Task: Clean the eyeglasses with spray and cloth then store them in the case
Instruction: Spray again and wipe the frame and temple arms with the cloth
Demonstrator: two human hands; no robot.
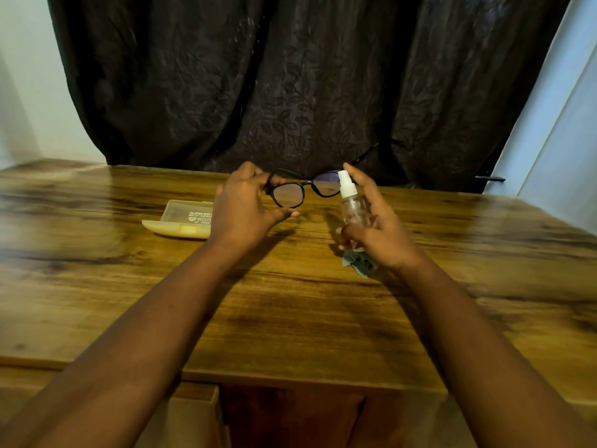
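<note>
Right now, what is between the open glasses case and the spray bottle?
In the head view, the left hand gripping the eyeglasses sits between the case and the spray bottle.

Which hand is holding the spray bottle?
The right hand holds the spray bottle; the left hand holds the eyeglasses.

A wood-grain tabletop is seen across the foreground. Behind it, a dark, creased curtain with a leaf pattern is hung, flanked by pale walls.
</note>
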